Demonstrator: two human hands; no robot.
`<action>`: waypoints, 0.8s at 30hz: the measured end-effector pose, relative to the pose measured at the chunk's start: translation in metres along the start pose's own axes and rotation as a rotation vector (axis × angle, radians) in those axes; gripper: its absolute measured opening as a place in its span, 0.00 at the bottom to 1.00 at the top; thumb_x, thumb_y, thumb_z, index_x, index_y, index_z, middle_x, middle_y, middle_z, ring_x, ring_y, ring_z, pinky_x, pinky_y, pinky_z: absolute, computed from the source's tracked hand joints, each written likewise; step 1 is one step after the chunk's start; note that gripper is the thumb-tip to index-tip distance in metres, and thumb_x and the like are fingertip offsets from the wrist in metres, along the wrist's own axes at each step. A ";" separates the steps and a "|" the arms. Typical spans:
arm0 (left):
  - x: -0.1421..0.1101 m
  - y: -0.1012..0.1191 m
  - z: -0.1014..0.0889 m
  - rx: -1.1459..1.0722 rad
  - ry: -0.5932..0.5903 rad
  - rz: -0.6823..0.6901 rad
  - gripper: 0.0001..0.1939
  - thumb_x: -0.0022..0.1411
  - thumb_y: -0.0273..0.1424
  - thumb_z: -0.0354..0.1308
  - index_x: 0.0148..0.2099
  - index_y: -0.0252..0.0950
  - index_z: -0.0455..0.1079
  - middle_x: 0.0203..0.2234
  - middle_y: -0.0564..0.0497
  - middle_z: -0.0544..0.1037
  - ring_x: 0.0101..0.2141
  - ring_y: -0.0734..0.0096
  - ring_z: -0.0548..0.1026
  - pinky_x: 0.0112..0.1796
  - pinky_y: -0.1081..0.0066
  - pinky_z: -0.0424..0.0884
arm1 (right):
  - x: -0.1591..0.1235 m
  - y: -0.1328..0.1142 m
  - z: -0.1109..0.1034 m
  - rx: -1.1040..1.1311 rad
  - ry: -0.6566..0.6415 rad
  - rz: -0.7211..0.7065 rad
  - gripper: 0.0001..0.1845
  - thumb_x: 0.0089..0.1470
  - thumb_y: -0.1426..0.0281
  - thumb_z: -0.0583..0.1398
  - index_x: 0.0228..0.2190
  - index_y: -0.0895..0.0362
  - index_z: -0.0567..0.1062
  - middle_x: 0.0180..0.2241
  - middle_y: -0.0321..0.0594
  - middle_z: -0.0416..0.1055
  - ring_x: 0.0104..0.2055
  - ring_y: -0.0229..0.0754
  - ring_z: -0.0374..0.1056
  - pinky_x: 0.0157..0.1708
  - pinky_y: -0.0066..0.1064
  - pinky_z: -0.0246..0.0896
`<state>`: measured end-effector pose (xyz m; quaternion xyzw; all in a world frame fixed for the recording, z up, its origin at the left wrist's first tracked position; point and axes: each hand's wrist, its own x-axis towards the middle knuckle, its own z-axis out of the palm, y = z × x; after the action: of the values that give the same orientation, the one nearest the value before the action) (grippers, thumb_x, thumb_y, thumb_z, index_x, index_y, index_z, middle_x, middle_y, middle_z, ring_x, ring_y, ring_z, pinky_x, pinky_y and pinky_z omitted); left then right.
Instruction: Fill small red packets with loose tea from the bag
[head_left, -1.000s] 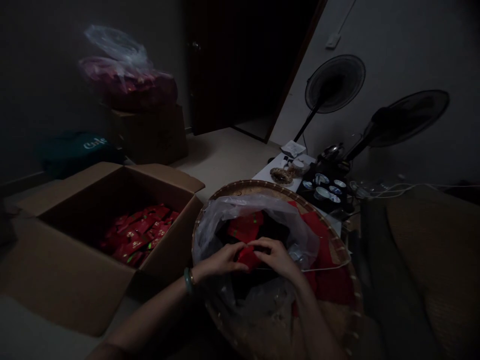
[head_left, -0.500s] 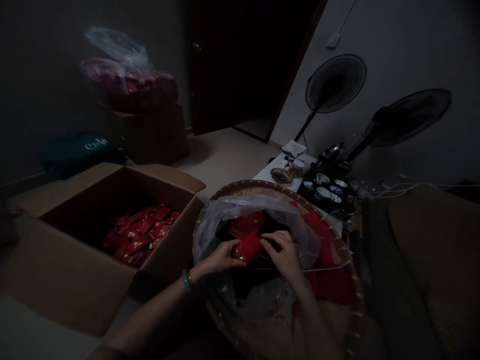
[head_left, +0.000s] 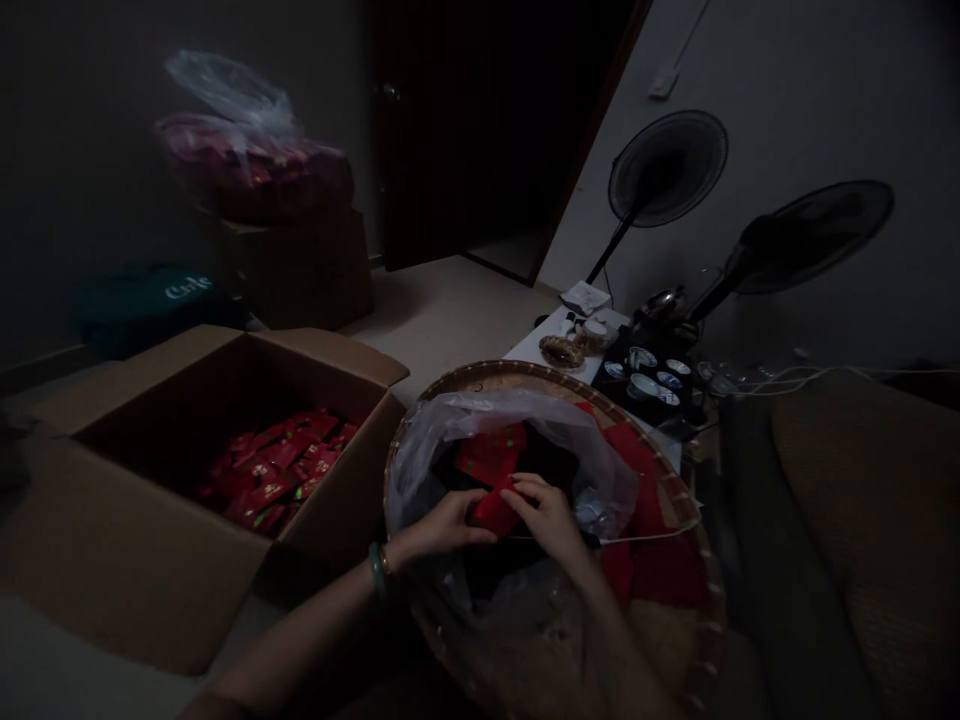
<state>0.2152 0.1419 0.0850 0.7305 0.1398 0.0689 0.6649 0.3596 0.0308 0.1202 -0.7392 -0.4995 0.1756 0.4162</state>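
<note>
Between my two hands is a small red packet (head_left: pixel 495 512), held over a round woven bamboo tray (head_left: pixel 480 377). My left hand (head_left: pixel 448 522), with a bangle at the wrist, is closed on the packet's left side. On its right upper edge the fingers of my right hand (head_left: pixel 546 510) are pressed together. Below the hands, a clear plastic bag (head_left: pixel 420 450) lies spread open in the tray with dark pieces inside. Another red packet (head_left: pixel 491 452) rests on these, just beyond my fingers. Flat red pieces (head_left: pixel 664 565) lie along the tray's right side.
At the left stands an open cardboard box (head_left: pixel 180 590) with many red packets (head_left: pixel 285 465) in it. Behind it, a full plastic bag (head_left: pixel 255 165) sits on another box (head_left: pixel 300 270). A low table with teacups (head_left: pixel 643 386) and two fans (head_left: pixel 667 170) are at the right.
My right hand has moved slightly left and down, and its fingers now lie over the packet's edge. The packet looks more folded or turned between both hands.
</note>
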 end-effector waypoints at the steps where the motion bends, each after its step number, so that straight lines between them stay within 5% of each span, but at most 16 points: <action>1: 0.001 0.000 0.001 -0.021 0.010 -0.003 0.21 0.47 0.32 0.63 0.44 0.30 0.67 0.32 0.52 0.73 0.31 0.73 0.67 0.33 0.75 0.65 | -0.001 -0.004 -0.003 -0.067 -0.011 -0.025 0.12 0.50 0.62 0.58 0.29 0.56 0.77 0.35 0.44 0.73 0.42 0.45 0.67 0.43 0.36 0.59; 10: 0.004 0.001 0.009 -0.042 0.067 0.042 0.21 0.48 0.33 0.63 0.44 0.32 0.67 0.34 0.52 0.72 0.33 0.71 0.67 0.36 0.74 0.64 | 0.003 -0.018 -0.017 -0.350 -0.266 -0.083 0.07 0.51 0.69 0.59 0.23 0.56 0.74 0.28 0.37 0.71 0.37 0.42 0.63 0.39 0.32 0.54; 18: 0.006 0.006 0.014 -0.211 0.138 -0.019 0.22 0.44 0.34 0.66 0.42 0.31 0.69 0.32 0.52 0.72 0.32 0.72 0.67 0.35 0.74 0.63 | -0.001 -0.026 -0.024 -0.591 -0.195 -0.071 0.09 0.53 0.66 0.57 0.25 0.54 0.75 0.28 0.40 0.72 0.37 0.44 0.63 0.35 0.34 0.50; 24: 0.006 0.008 0.015 -0.208 0.136 -0.031 0.23 0.42 0.35 0.66 0.41 0.30 0.69 0.31 0.52 0.73 0.32 0.72 0.67 0.35 0.74 0.62 | -0.001 -0.015 -0.020 -0.463 -0.293 -0.056 0.10 0.54 0.72 0.55 0.24 0.56 0.73 0.29 0.39 0.72 0.35 0.41 0.65 0.36 0.32 0.52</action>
<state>0.2262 0.1292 0.0912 0.6490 0.1877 0.1223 0.7271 0.3637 0.0237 0.1437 -0.7673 -0.6015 0.1503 0.1640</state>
